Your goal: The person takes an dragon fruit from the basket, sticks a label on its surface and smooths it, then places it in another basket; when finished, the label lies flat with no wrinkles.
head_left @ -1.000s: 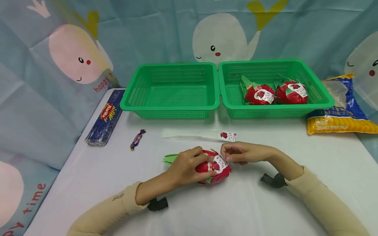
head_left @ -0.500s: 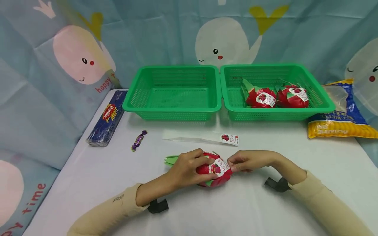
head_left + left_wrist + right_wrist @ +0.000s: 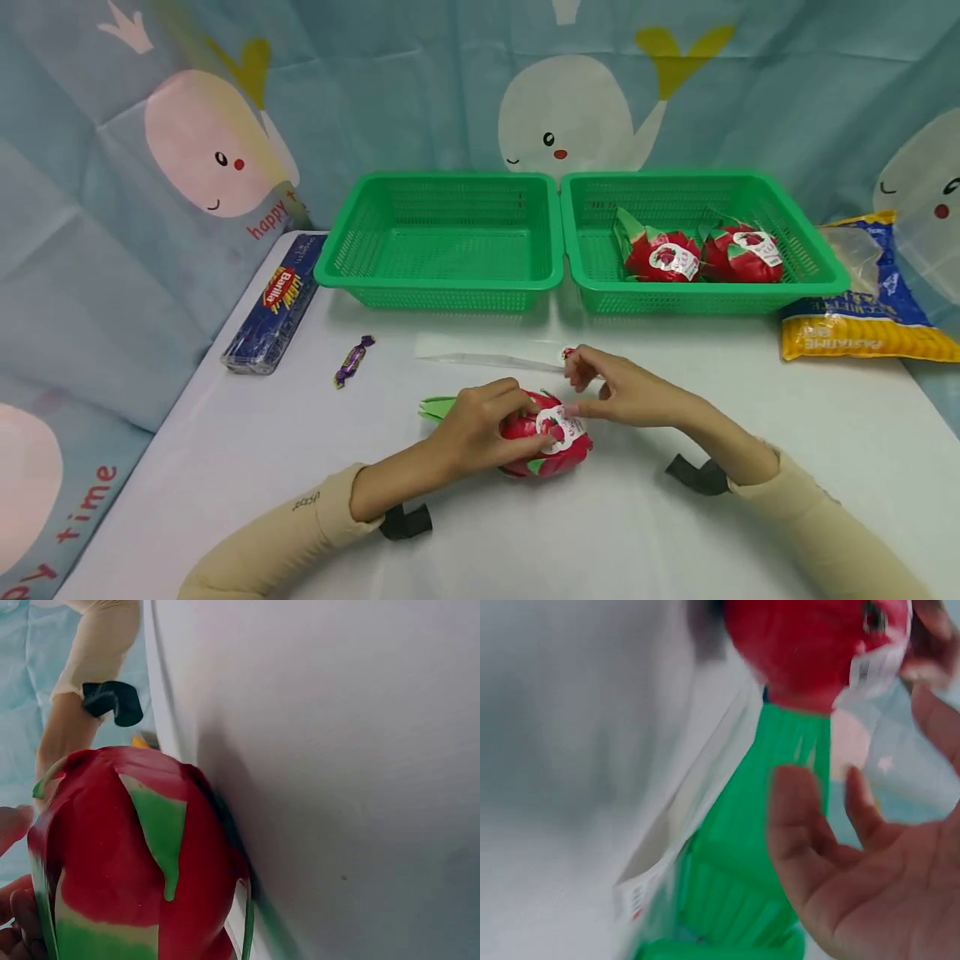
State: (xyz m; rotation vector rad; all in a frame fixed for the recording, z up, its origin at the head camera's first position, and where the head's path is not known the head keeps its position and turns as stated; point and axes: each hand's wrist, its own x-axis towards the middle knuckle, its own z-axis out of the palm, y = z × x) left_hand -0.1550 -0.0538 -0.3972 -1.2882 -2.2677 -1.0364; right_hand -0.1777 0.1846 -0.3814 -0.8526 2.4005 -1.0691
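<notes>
My left hand [image 3: 468, 427] grips a red dragon fruit [image 3: 561, 463] with green leaf tips, thumb and fingers around its sides. A white label [image 3: 573, 427] printed with fruit lies on its upper side. My right hand [image 3: 633, 393] is just right of the fruit with its fingers apart, the thumb tip right by the label's end. The right wrist view shows that hand's fingers [image 3: 791, 802] spread and holding nothing, with the dragon fruit [image 3: 810, 645] above them. In the left wrist view the dragon fruit [image 3: 142, 855] lies close over the white tabletop.
Behind the fruit lies a pale strip [image 3: 465, 351] with another label [image 3: 567, 353], partly covered by the right hand. Two green baskets [image 3: 442, 297] stand behind; the right one holds two labelled dragon fruits [image 3: 663, 257]. A wrapped candy [image 3: 352, 362], a spaghetti pack [image 3: 273, 308] and a pasta bag [image 3: 862, 333] lie around.
My right hand was pinched at the label's right end; now its fingers have lifted and spread, moving toward the strip behind. The left hand keeps its grip on the dragon fruit.
</notes>
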